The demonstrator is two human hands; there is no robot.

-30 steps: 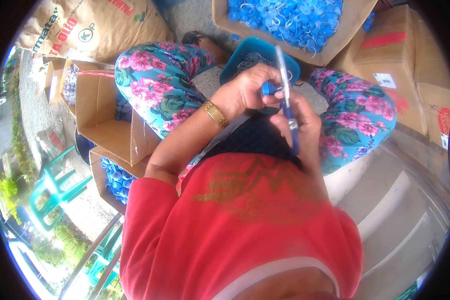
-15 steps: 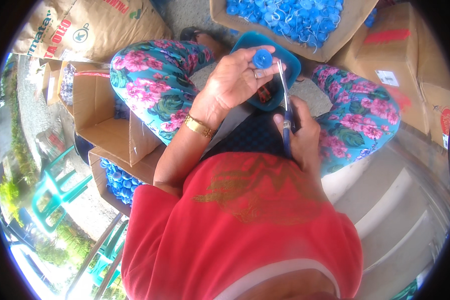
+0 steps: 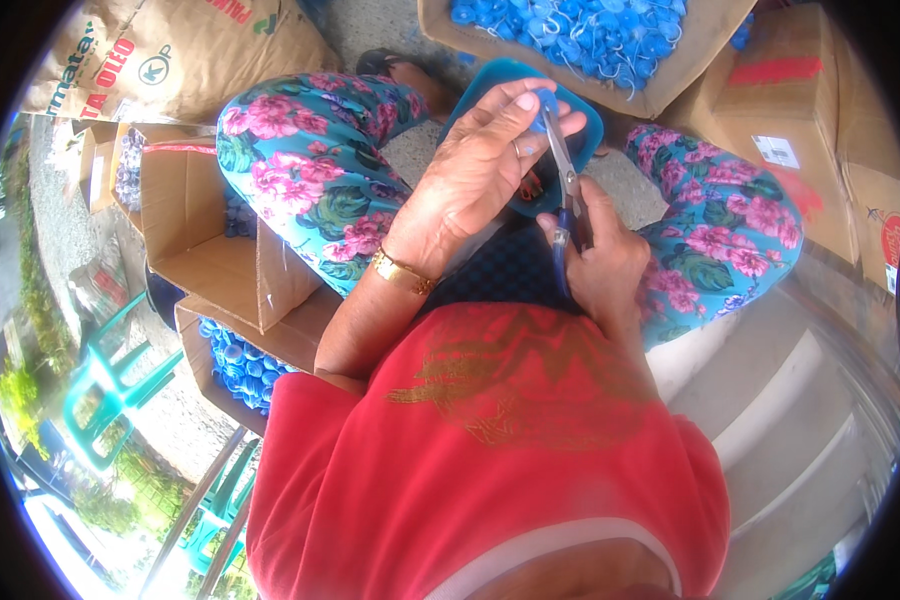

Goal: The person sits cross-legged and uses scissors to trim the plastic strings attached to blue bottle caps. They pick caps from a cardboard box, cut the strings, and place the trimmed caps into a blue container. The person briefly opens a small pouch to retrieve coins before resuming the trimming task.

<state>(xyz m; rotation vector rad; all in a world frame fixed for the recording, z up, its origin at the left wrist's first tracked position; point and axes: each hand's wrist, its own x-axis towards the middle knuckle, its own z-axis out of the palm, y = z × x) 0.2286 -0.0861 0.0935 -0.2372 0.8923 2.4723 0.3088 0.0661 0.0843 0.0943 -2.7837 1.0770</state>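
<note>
Two hands, one small piece between them. Left hand pinches a blue cap between thumb and fingers; gold watch at that wrist. Right hand curled around the blue handles of metal scissors, tips at the cap. Contact or mere overlap: cannot tell, nor how far the blades are parted.

Clock centred on the scissors' pivot: cap between eleven and twelve, in front of a teal tub; carton heaped with blue pieces at twelve; cardboard box at two; more blue caps at eight.

Risks, as judged: left fingertips lie just beside the blades, so a slip could nick skin. Too light a pinch could let the cap twist, throwing the edge off line. If dropped, it would probably land in the tub or on the ground.
</note>
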